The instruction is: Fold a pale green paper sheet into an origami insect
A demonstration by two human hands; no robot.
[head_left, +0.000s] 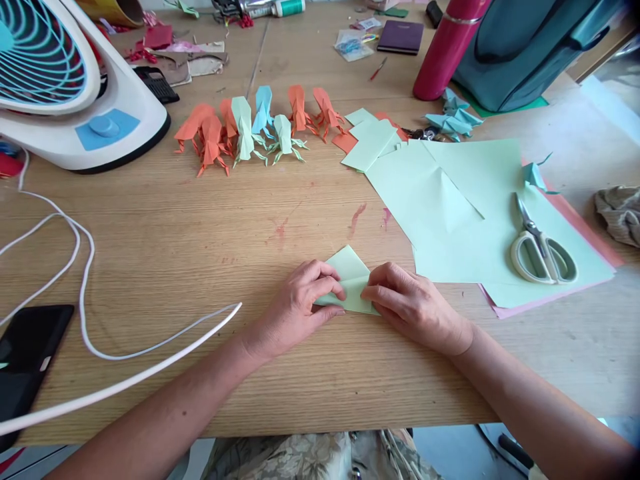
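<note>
A pale green sheet of paper (354,293), partly folded, lies on the wooden table between my hands. My left hand (303,297) grips its left side, thumb at the lower edge and fingers curled on top. On the right side, my right hand (413,303) pinches the paper near the fold, its thumb hidden. One corner of the sheet points away from me. Larger pale green sheets (450,247) lie to the right, with scissors (543,250) resting shut on them. Smaller green squares (370,143) overlap their far left corner.
Folded paper figures (243,130) in orange, green and blue stand in a row at the back. A white fan (115,127) stands left, its cable (85,267) looping beside a black phone (35,360). A red bottle (445,53) and teal bag (525,53) stand back right.
</note>
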